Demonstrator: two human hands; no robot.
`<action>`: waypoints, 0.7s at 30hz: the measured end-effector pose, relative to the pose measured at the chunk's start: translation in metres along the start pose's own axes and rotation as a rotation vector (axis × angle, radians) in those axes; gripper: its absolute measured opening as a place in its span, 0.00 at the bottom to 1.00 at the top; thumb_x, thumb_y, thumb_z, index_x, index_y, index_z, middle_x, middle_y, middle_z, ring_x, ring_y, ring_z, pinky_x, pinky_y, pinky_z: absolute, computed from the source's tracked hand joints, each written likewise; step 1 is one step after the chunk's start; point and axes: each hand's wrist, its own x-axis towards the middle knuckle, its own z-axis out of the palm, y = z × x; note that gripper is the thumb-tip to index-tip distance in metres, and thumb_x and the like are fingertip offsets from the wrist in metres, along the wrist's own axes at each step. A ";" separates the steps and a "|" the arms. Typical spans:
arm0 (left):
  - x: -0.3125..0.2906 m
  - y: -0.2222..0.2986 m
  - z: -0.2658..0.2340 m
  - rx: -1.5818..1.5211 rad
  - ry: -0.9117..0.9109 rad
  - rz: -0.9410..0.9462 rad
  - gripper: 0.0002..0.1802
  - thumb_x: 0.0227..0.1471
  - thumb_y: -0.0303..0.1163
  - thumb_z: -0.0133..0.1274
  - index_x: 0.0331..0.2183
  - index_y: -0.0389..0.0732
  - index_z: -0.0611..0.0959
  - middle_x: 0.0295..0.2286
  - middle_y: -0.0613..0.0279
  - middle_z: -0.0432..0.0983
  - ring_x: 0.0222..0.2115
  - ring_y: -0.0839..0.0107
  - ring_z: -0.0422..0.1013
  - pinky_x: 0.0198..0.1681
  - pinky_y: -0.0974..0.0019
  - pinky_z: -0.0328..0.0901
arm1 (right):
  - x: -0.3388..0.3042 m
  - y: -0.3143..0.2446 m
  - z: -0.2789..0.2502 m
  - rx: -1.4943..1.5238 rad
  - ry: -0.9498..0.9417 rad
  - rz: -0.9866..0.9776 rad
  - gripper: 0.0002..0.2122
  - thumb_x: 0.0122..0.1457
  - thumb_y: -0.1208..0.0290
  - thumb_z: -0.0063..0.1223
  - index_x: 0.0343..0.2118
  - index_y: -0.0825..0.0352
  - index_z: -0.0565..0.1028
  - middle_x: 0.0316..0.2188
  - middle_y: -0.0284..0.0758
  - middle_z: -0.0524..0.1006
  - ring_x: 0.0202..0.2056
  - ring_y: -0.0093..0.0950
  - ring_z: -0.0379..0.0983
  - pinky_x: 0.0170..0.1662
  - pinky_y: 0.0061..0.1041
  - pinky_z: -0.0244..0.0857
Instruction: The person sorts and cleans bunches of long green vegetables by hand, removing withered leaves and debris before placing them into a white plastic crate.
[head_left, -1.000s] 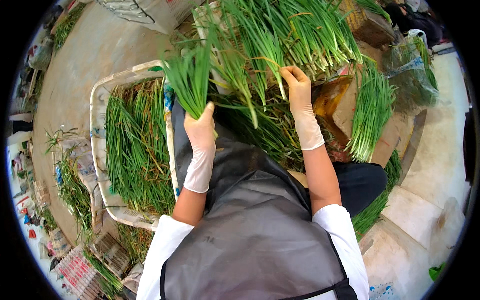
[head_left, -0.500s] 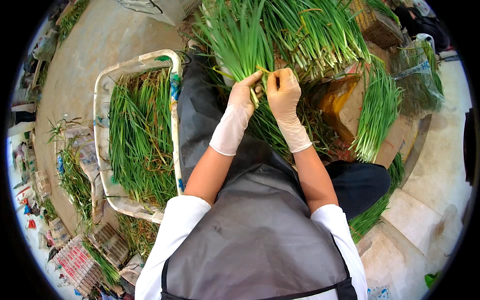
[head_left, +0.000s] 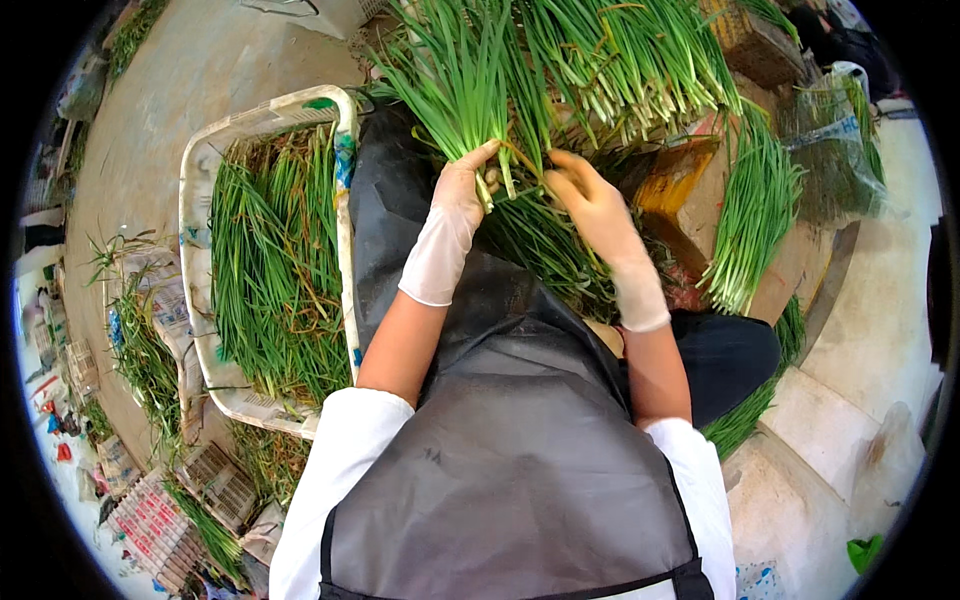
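Note:
My left hand (head_left: 463, 190), in a pale glove, is closed around the white stalk ends of a bunch of chives (head_left: 468, 95). The green leaves fan out away from me. A yellowed leaf (head_left: 518, 155) sticks out beside the stalks. To the right of the bunch is my gloved right hand (head_left: 598, 215), slightly blurred, with fingers apart and nothing seen in them. Below and between the hands lie more loose chives (head_left: 545, 245), darker green, partly hidden by the dark apron (head_left: 500, 430).
A white plastic crate (head_left: 200, 330) of chives with dry leaves stands at my left. A large heap of chives (head_left: 640, 60) lies ahead, and a sorted bunch (head_left: 755, 210) at right beside a clear plastic bag (head_left: 835, 150). Woven crates (head_left: 215, 490) stand at the lower left.
My right hand has let go of the yellowed leaf, opened and moved right and toward me. My left hand has shifted slightly left and nearer with the chives.

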 end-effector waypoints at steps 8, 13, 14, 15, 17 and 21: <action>-0.001 -0.014 -0.011 0.063 -0.088 0.002 0.05 0.52 0.30 0.54 0.31 0.39 0.78 0.21 0.70 0.70 0.16 0.80 0.63 0.18 0.77 0.56 | 0.046 0.003 0.030 -0.357 0.041 -0.392 0.14 0.56 0.60 0.51 0.24 0.68 0.72 0.24 0.43 0.74 0.28 0.43 0.72 0.31 0.36 0.64; 0.007 -0.013 -0.012 -0.086 0.014 0.035 0.07 0.53 0.29 0.53 0.33 0.37 0.77 0.22 0.67 0.69 0.16 0.79 0.61 0.17 0.76 0.55 | -0.007 -0.021 0.017 -0.326 -0.066 -0.516 0.10 0.54 0.67 0.54 0.21 0.67 0.69 0.20 0.40 0.72 0.23 0.39 0.71 0.26 0.34 0.63; 0.012 -0.007 -0.019 -0.083 0.043 0.056 0.07 0.53 0.29 0.53 0.33 0.36 0.77 0.22 0.66 0.69 0.16 0.79 0.60 0.17 0.76 0.55 | -0.026 -0.021 0.004 -0.250 -0.308 -0.392 0.11 0.54 0.66 0.53 0.22 0.67 0.71 0.20 0.40 0.73 0.23 0.39 0.71 0.27 0.33 0.63; 0.011 -0.001 -0.013 -0.113 0.035 0.045 0.07 0.54 0.29 0.53 0.33 0.36 0.76 0.22 0.65 0.69 0.15 0.78 0.59 0.17 0.76 0.55 | -0.039 -0.018 -0.016 -0.294 -0.549 -0.141 0.10 0.54 0.63 0.54 0.25 0.66 0.73 0.21 0.41 0.74 0.26 0.37 0.73 0.30 0.33 0.65; 0.015 0.001 -0.013 -0.134 -0.056 -0.014 0.07 0.54 0.29 0.53 0.33 0.36 0.75 0.22 0.65 0.69 0.15 0.78 0.59 0.17 0.75 0.54 | -0.043 0.025 -0.030 -0.929 -0.461 0.026 0.14 0.53 0.59 0.54 0.33 0.68 0.75 0.33 0.42 0.76 0.35 0.36 0.74 0.38 0.32 0.67; 0.000 -0.012 -0.005 -0.215 -0.111 -0.067 0.07 0.54 0.31 0.52 0.34 0.38 0.75 0.23 0.65 0.70 0.15 0.77 0.60 0.17 0.75 0.55 | -0.016 -0.013 -0.009 -0.212 0.088 -0.001 0.24 0.56 0.53 0.47 0.44 0.72 0.73 0.40 0.49 0.75 0.44 0.39 0.72 0.47 0.30 0.64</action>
